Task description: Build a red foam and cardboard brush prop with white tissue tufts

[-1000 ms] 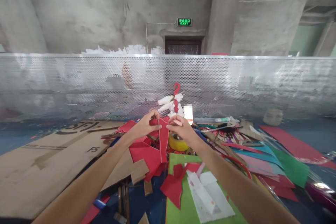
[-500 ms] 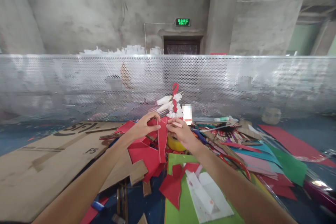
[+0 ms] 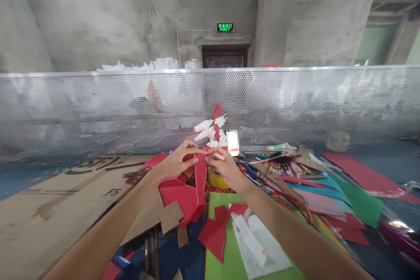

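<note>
My left hand point(image 3: 180, 157) is closed on the upper left edge of a red paper strip point(image 3: 201, 177), which hangs down lengthwise. My right hand point(image 3: 223, 166) pinches the strip's top right corner, its fingertips close to those of the left hand. Just behind the hands stand white paper flowers point(image 3: 218, 140) and a curled red strip point(image 3: 217, 111). Below the held strip lie larger red paper pieces point(image 3: 180, 197). A yellow tape roll point(image 3: 217, 180) sits beside it, partly hidden by my right hand.
A large cardboard sheet point(image 3: 75, 201) covers the left side. Green paper point(image 3: 216, 267) with white paper point(image 3: 259, 245) and red scraps point(image 3: 213, 236) lies in front. Red-handled scissors point(image 3: 295, 203), coloured sheets point(image 3: 357, 201) and scraps crowd the right. A perforated metal panel point(image 3: 98, 109) stands behind.
The fingertips of both hands have come closer together at the strip's top. The strip has turned slightly and its lower end has swung a little left. The view has shifted slightly.
</note>
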Motion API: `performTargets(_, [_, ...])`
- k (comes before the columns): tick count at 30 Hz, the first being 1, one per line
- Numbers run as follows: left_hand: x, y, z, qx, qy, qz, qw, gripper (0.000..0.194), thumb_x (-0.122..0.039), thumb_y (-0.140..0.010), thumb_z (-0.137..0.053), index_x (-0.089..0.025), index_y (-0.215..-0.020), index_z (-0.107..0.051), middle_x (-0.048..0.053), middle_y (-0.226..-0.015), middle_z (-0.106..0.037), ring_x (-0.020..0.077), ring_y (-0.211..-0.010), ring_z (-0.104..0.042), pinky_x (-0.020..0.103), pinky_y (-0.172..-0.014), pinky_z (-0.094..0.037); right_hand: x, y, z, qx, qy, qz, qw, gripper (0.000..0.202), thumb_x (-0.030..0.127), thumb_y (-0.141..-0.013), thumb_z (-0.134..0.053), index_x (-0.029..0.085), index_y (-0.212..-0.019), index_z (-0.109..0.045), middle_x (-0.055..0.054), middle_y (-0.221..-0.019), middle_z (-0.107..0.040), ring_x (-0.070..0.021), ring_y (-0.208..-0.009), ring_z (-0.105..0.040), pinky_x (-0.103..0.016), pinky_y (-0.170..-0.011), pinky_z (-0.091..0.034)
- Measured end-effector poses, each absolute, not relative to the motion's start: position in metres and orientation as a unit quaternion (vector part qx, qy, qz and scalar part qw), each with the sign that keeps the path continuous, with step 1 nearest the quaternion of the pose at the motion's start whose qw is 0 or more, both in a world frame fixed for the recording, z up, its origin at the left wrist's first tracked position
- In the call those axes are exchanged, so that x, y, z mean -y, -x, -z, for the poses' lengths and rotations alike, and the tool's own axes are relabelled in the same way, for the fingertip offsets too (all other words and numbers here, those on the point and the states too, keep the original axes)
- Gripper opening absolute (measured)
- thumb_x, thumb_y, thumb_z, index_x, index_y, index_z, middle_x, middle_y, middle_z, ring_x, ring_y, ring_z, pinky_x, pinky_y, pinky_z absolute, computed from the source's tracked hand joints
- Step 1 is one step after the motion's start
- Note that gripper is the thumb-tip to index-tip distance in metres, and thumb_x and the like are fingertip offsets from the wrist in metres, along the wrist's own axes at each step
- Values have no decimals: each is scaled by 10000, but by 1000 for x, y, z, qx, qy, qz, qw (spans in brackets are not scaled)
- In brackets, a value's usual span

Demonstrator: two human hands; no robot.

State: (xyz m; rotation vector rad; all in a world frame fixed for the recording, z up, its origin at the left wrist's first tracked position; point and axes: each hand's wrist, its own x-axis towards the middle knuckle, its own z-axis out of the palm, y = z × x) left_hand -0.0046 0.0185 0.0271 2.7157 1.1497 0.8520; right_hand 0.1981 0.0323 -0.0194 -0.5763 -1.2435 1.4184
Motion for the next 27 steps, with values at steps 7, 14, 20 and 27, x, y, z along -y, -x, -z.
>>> performTargets(7, [-20,5,-27,-377,-884,-271,48,320,-391,-978,-495,-343,-1252,-653,57,-1196,-482,239,-1196,-486,475,-1127,-345,-35,-201,21,562,242,-568,550,343,347,-624,-823,221,-834,-582,34,-686,-636,-131,-631,-597,-249,-591,-472])
performTargets(14, [-24,7,-26,-354,-892,-276,47,316,-413,-988,-486,-325,-1236,-662,63,-1182,-494,234,-1175,-500,446,-1106,-372,-33,-225,0,634,232,-398,621,328,494,-891,-583,214,-1025,-690,-15,-698,-645,-155,-584,-571,-265,-498,-427])
performTargets(20, [-22,6,-26,-355,-885,-296,61,377,-425,-975,-518,-317,-1333,-568,71,-1261,-519,244,-1223,-497,440,-1117,-357,-26,-237,-6,718,224,-341,564,263,418,-875,-634,194,-870,-770,-72,-890,-753,-208,-738,-693,-287,-591,-509])
performTargets(27, [-21,3,-25,-352,-868,-337,97,467,-419,-940,-584,-281,-1370,-467,90,-1332,-537,246,-1239,-500,449,-1113,-357,-26,-234,-2,749,232,-307,540,192,333,-874,-614,205,-866,-756,-59,-930,-762,-242,-884,-729,-310,-715,-555])
